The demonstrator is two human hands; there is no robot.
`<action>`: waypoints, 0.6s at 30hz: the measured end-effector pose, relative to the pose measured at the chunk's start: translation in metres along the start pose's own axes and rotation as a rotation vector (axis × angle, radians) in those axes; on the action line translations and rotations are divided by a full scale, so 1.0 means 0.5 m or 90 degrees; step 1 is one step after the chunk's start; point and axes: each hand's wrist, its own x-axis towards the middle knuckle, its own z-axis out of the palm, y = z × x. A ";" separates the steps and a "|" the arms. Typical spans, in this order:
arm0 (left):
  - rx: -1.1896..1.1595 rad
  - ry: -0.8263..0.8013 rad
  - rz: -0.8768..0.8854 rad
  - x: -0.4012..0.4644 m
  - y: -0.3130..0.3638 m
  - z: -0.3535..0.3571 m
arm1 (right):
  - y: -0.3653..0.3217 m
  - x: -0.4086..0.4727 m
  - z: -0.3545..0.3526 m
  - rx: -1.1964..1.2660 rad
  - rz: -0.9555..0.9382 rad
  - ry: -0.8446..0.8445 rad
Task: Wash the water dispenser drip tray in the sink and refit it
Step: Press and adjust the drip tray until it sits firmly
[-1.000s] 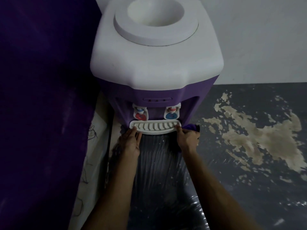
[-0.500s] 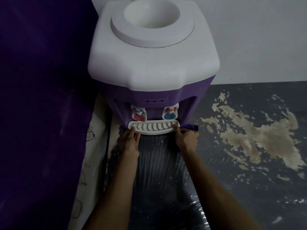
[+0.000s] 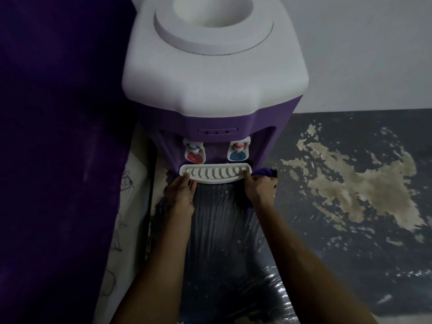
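The water dispenser (image 3: 210,78) has a white top and a purple body and stands right in front of me. Its white slatted drip tray (image 3: 216,175) sits at the front, under the red tap (image 3: 194,157) and the blue tap (image 3: 237,155). My left hand (image 3: 181,195) holds the tray's left end, thumb on top and fingers beneath. My right hand (image 3: 259,190) grips the right end with its fingers curled. The tray lies level against the dispenser body.
A dark purple curtain (image 3: 58,136) hangs close on the left. Below the tray is a dark surface wrapped in shiny plastic (image 3: 222,242). To the right lies a grey floor with a worn pale patch (image 3: 362,183). A purple corner (image 3: 266,171) shows by my right hand.
Both hands stay on the tray's ends. My view has shifted slightly. The tray sits where it was against the dispenser.
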 end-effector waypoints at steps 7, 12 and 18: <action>0.000 -0.029 -0.009 -0.006 0.008 -0.005 | 0.009 -0.008 -0.001 0.019 -0.002 -0.005; -0.015 -0.016 -0.022 -0.006 0.013 -0.002 | 0.011 -0.004 0.003 0.033 0.005 0.001; -0.028 0.001 -0.035 -0.011 0.019 0.004 | 0.004 0.004 0.020 0.061 0.015 0.044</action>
